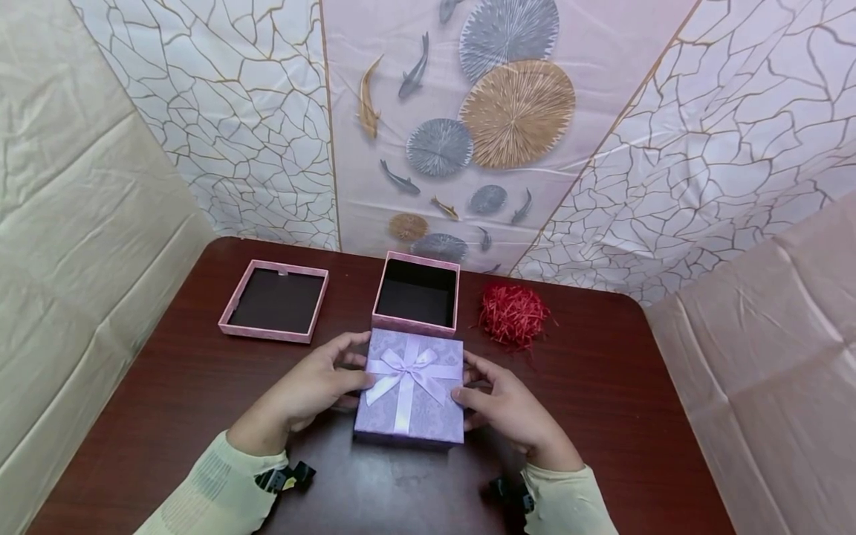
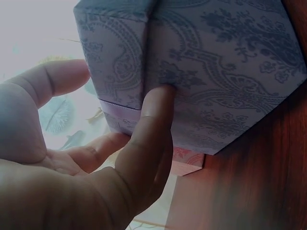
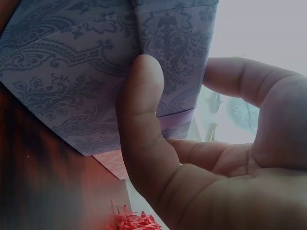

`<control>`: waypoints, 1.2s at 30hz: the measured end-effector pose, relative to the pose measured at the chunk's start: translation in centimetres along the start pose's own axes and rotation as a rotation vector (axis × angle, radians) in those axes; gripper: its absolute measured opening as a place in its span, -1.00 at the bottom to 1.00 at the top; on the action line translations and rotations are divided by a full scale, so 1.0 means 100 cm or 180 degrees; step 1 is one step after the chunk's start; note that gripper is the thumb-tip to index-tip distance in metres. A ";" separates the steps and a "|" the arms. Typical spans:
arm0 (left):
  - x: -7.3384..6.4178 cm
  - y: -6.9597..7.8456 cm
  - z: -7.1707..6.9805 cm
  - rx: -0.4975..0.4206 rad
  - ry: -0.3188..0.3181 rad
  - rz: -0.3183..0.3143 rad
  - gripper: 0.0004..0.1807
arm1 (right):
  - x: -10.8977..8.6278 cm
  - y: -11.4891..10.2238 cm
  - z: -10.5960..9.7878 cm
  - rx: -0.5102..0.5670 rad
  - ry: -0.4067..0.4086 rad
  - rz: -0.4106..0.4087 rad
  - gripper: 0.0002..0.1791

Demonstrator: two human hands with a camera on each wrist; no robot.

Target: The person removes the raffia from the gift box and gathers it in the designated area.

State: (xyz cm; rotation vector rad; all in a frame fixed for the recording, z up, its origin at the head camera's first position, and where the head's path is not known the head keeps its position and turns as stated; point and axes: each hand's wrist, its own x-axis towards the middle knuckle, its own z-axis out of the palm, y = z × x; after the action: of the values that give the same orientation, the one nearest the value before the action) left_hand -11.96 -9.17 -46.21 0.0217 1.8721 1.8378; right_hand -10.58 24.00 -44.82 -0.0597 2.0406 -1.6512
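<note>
A lilac gift box (image 1: 384, 416) with a ribbon bow on its lid stands on the table in front of the person. The left hand (image 1: 321, 383) grips its left side, thumb over the lid's edge and fingers along the wall. From the other side the right hand (image 1: 504, 405) holds it in the same way. Both wrist views show a fingertip at the seam between the lid (image 2: 112, 52) and the patterned box body (image 3: 62, 86). The inside of the lilac box is hidden under its lid.
Directly behind stands an uncovered pink box (image 1: 414, 325) with a black interior. Its pink lid (image 1: 264, 334) lies upturned at the back left. A heap of red paper shreds (image 1: 513, 316) sits at the back right. Patterned cloth walls enclose the dark wooden table (image 1: 588, 371).
</note>
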 end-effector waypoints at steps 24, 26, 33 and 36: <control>-0.006 0.004 0.001 0.0195 0.0058 0.0062 -0.14 | -0.003 0.001 0.004 0.0149 -0.0006 0.0045 -0.11; -0.006 0.003 0.000 0.0197 0.0044 0.0064 -0.14 | -0.003 0.000 0.005 0.0147 -0.0006 0.0082 -0.11; -0.006 0.003 0.000 0.0111 -0.0004 0.0053 -0.13 | -0.003 -0.001 0.006 0.0171 -0.0073 0.0123 -0.12; -0.005 0.002 0.000 0.0093 -0.0014 0.0050 -0.14 | -0.004 -0.001 0.006 0.0175 -0.0108 0.0102 -0.12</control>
State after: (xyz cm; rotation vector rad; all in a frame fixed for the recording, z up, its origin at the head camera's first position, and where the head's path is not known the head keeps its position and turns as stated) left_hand -11.56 -9.31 -45.79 0.0507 1.9007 1.8192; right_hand -10.04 23.60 -44.69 -0.0356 1.9600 -1.6742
